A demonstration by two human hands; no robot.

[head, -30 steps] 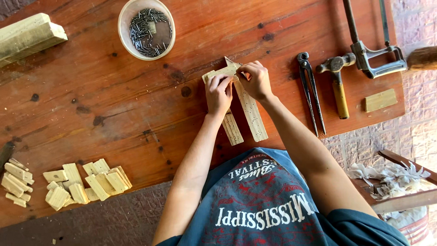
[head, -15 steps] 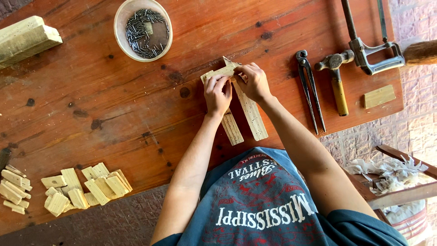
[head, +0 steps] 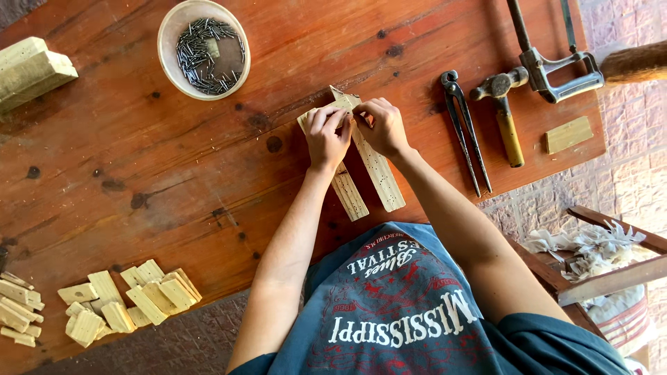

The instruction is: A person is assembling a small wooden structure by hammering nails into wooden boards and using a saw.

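Observation:
Two pale wooden slats (head: 381, 177) lie side by side on the red-brown wooden table (head: 174, 160), running from its near edge toward the middle. A short wooden crosspiece (head: 345, 101) sits across their far ends. My left hand (head: 326, 135) presses its fingertips on the crosspiece over the left slat (head: 349, 196). My right hand (head: 382, 126) pinches the crosspiece where it meets the right slat. The two hands touch each other and hide the joint.
A white bowl of dark nails (head: 203, 48) stands at the far left. Pincers (head: 465, 132), a hammer (head: 506, 114), a metal saw frame (head: 556, 64) and a small wood block (head: 568, 134) lie to the right. Cut wood pieces (head: 128, 302) are piled near left, a thick block (head: 31, 69) far left.
Both hands stay on the crosspiece and slats with only slight finger shifts. The view has drifted a little.

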